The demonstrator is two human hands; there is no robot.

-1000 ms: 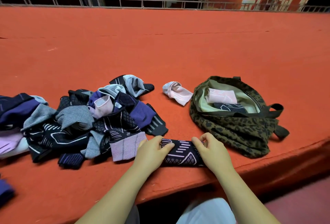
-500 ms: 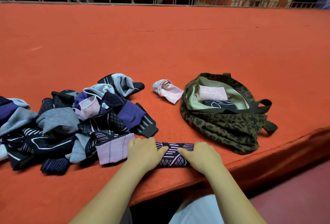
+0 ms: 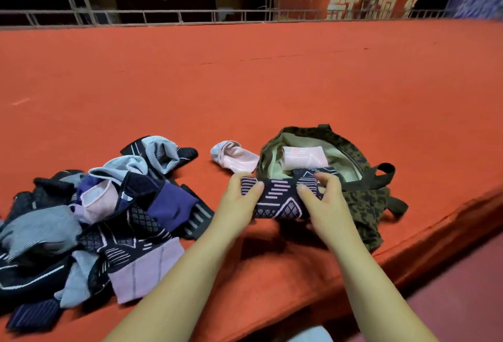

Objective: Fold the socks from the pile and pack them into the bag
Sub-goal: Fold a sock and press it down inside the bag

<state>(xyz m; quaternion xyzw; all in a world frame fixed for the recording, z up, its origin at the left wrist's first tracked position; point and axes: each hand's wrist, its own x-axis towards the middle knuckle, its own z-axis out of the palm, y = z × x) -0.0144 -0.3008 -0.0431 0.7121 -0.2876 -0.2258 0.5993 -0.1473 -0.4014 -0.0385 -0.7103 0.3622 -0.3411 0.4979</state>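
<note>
on the left of the orange desk (image 3: pixel 245 83) lies the pile of socks (image 3: pixel 89 222), a loose heap of navy, grey, purple and pale lilac pieces reaching toward the near edge. just right of the pile my left hand (image 3: pixel 241 200) grips the left end of the folded sock (image 3: pixel 277 198), a dark navy one with pale pink lines and a diamond pattern, thumb on top and fingers curled round the end. the sock is held between both hands, in front of the near rim of the bag. beyond it a pink sock (image 3: pixel 234 158) lies by itself on the desk, between the pile and the bag. my right hand (image 3: pixel 324 202) pinches the right end of the folded sock, fingers bent over it. the leopard-print bag (image 3: pixel 362 205) sits open at the right, a folded pink pair (image 3: pixel 303 158) and a dark folded pair inside.
</note>
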